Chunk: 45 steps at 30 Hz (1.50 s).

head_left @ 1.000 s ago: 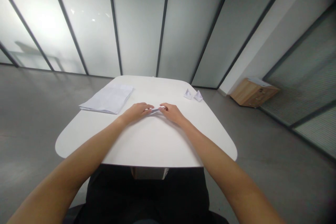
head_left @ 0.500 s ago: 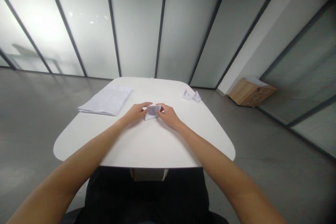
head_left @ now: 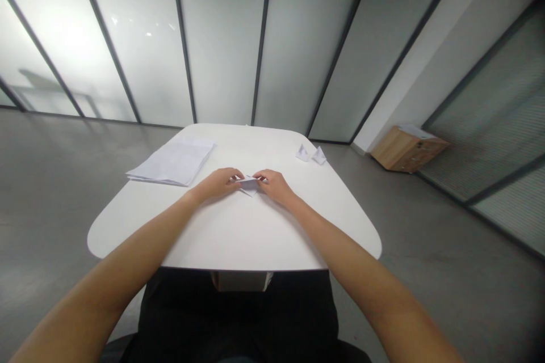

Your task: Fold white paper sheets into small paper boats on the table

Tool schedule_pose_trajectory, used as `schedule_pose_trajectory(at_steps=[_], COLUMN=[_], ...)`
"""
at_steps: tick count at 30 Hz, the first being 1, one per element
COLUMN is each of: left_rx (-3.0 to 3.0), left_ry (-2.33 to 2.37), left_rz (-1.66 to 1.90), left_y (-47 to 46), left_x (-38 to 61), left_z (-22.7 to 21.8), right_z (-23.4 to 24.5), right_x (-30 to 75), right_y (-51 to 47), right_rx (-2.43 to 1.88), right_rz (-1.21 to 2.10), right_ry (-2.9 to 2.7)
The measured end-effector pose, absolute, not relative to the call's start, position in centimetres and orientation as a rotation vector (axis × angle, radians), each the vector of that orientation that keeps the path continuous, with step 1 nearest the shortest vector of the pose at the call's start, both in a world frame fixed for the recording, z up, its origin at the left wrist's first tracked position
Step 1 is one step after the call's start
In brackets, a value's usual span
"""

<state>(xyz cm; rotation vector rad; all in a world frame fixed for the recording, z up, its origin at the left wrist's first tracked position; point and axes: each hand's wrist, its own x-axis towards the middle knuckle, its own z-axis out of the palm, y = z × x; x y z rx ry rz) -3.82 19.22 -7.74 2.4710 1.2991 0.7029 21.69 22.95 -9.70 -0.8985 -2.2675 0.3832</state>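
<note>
Between my hands, over the middle of the white table, is a small folded piece of white paper (head_left: 248, 185). My left hand (head_left: 222, 182) pinches its left side between thumb and fingers. On the right side, my right hand (head_left: 271, 184) grips the paper the same way. A pointed corner of the paper faces toward me. The fingertips cover its two ends, and its inner folds are too small to make out.
A stack of white paper sheets (head_left: 174, 162) lies on the left of the white table (head_left: 242, 238). Two small folded paper shapes, a left one (head_left: 302, 153) and a right one (head_left: 319, 156), stand near the right edge. A wooden cabinet (head_left: 406, 150) is on the floor beyond.
The folded paper has turned in my fingers: its broad flat face showed before, and now a narrow top edge and a downward point show. Both hands stay in nearly the same place.
</note>
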Motion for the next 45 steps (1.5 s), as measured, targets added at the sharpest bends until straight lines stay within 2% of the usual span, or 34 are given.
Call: schedule_pose_trajectory(at_steps=[13,18,24,35,45], left_rx=[2.724,2.679,2.704,2.738,2.697], left_ry=[1.172,1.297,1.409,1.446,1.302], left_rz=[0.586,0.606,0.641,0.668,0.642], left_y=[18.8,18.9,18.9,18.1,19.2], left_x=[-5.0,-4.2,-3.4,-1.6,-3.1], left_z=[-7.6,-7.7,-8.2,-8.2,-8.6], right_z=[-9.5,-9.6,-9.2,-8.9,-8.2], right_x=[22.6,22.9,22.9,20.5,22.7], right_y=[23.1,23.5,23.0,20.8,21.8], right_rx=[-0.789,-0.865,-1.055,-1.116,-1.189], right_rz=[0.321,0.351,0.192,0.128,0.173], right_ry=[-2.526,-2.482,-2.496,-2.529,-2.525])
